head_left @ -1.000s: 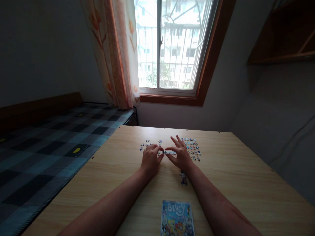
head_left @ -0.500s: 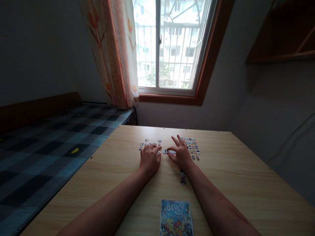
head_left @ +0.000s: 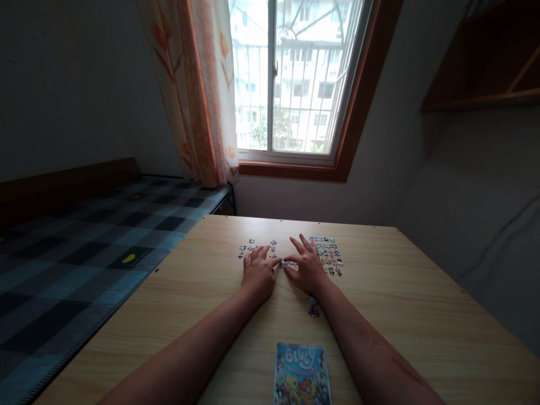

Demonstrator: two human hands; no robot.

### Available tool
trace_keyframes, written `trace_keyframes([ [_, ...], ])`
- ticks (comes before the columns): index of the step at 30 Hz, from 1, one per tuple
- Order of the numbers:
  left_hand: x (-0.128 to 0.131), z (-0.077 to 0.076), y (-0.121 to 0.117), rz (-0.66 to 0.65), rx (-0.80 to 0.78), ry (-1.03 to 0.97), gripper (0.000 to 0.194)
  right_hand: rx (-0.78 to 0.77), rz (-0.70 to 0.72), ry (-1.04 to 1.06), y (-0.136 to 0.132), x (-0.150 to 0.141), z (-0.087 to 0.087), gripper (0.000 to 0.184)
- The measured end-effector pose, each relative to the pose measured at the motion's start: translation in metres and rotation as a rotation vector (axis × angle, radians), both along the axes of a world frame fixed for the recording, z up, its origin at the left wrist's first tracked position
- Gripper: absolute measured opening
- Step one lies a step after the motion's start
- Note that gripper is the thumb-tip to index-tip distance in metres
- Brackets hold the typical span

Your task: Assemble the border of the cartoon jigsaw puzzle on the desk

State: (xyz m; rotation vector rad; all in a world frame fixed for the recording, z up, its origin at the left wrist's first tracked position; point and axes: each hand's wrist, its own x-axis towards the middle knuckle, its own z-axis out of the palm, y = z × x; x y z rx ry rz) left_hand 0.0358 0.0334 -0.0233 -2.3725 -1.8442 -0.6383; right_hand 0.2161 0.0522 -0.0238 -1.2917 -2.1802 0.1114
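Worktop (head_left: 400,315) of pale wood carries a picture sheet (head_left: 302,374) lettered "Bluey", nearest the camera. Beyond it, the right hand (head_left: 310,271) has thumb and forefinger slightly parted at a narrow puzzle strip (head_left: 289,263); the left hand (head_left: 258,277) reaches a fingertip to its left end. I cannot tell whether either grip has hold of it. Loose pieces (head_left: 331,271) lie on both sides.
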Motion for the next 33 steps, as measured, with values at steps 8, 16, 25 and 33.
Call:
trace_keyframes([
  [8,0.0003,0.0002,-0.0007,0.001,-0.016,0.014,0.045,0.007,0.008,0.027,0.0029,0.0009,-0.0023,0.015],
  [16,-0.0003,-0.0002,-0.0005,-0.005,-0.044,0.006,0.045,-0.001,0.021,0.012,0.0017,0.0003,-0.0012,0.014],
  [25,-0.0018,0.0,-0.0014,-0.019,0.027,-0.013,0.042,0.041,-0.065,0.047,0.0035,0.0034,0.0004,0.031],
  [33,-0.0013,-0.0004,0.0,-0.03,-0.016,-0.013,0.043,-0.035,-0.038,-0.001,0.0025,0.0014,-0.0005,0.024],
])
